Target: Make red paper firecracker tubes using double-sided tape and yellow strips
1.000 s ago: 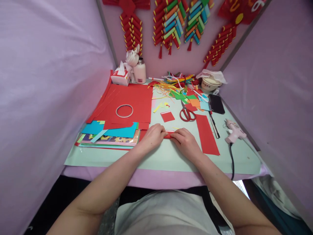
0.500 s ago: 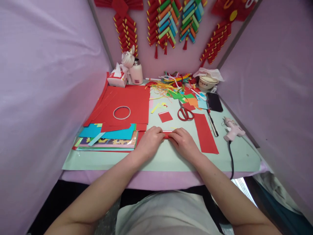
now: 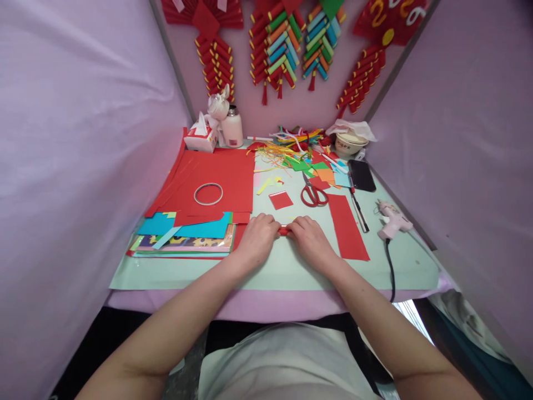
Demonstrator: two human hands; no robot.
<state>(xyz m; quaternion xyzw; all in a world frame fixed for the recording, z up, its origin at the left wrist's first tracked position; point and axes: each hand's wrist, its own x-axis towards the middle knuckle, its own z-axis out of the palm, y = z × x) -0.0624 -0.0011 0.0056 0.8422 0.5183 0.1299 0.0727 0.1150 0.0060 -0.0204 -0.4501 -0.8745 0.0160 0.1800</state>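
Observation:
A small piece of red paper (image 3: pixel 283 230), rolled into a narrow tube, lies on the pale green mat between my hands. My left hand (image 3: pixel 260 238) pinches its left end, and my right hand (image 3: pixel 311 238) has fingers closed over the right end. Only the middle of the roll shows, with a thin pale strip along its far side; the ends are hidden under my fingers. Just beyond sits a red paper square (image 3: pixel 281 200) with a white strip on its top edge. Red-handled scissors (image 3: pixel 314 196) rest farther to the right.
Red paper sheets (image 3: pixel 229 166) carry a tape roll (image 3: pixel 209 194) on the left, behind blue paper (image 3: pixel 204 226). To the right are a red paper strip (image 3: pixel 347 228), a craft knife (image 3: pixel 360 211), a phone (image 3: pixel 362 175) and a corded glue gun (image 3: pixel 392 218). Paper firecracker strings (image 3: pixel 283 47) hang behind.
The red paper is rolled up further, and the white strip along its far side has shrunk to a thin line. Both hands keep their hold. The view has tilted slightly upward.

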